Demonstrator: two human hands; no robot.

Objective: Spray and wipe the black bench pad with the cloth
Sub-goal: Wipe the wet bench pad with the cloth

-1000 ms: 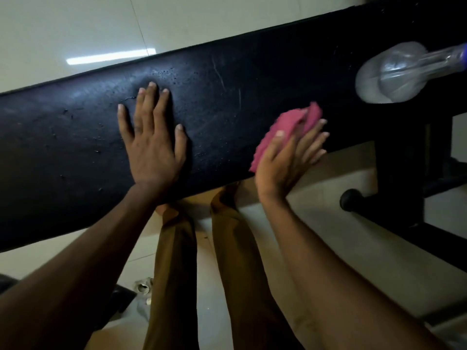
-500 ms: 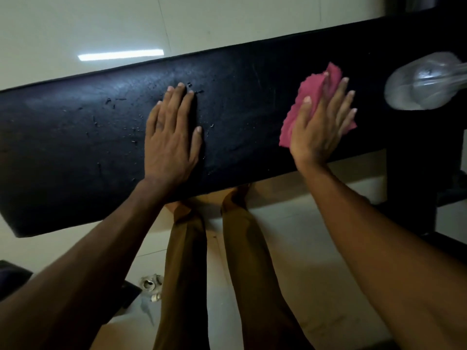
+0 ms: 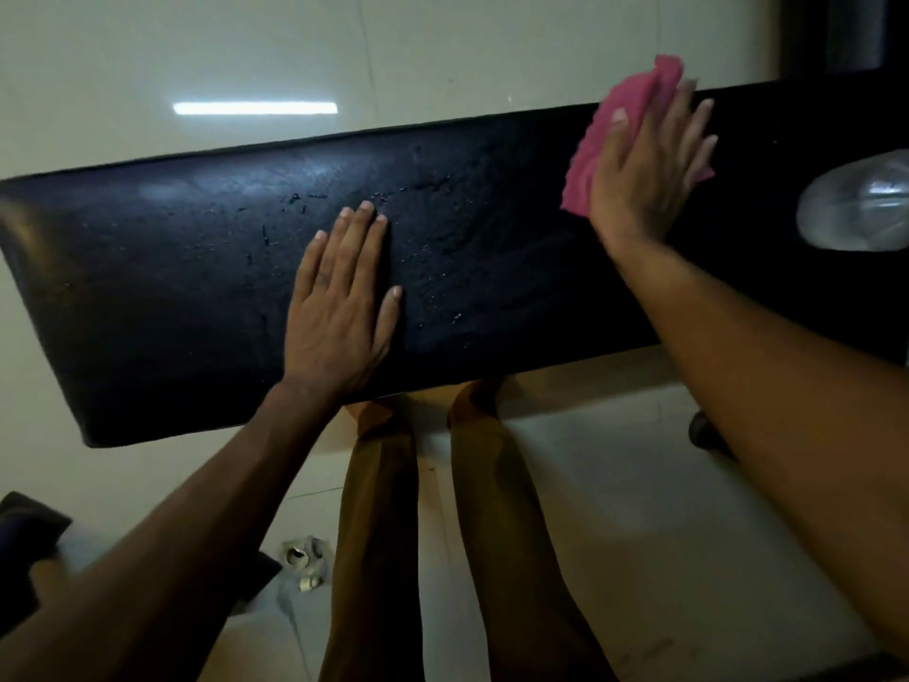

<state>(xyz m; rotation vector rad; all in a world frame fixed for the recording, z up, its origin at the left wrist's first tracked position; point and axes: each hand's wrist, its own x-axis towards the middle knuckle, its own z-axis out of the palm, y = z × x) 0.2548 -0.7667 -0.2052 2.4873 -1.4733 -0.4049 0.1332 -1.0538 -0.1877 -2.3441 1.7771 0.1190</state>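
Right hand (image 3: pixel 649 174) pressing pink cloth (image 3: pixel 624 120) flat on pad (image 3: pixel 172 287) near far edge, fingers spread, not gripping. Left hand (image 3: pixel 339 312) lying open, palm down mid-pad, likely bracing it. Droplets (image 3: pixel 433 268) beading between hands, probably wiped next. Bottle (image 3: pixel 856 209) lying at right.

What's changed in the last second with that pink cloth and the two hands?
The right hand has slid the pink cloth from the pad's near edge up to its far edge, towards the clear bottle. The left hand stays flat on the black bench pad, droplets still beside it.
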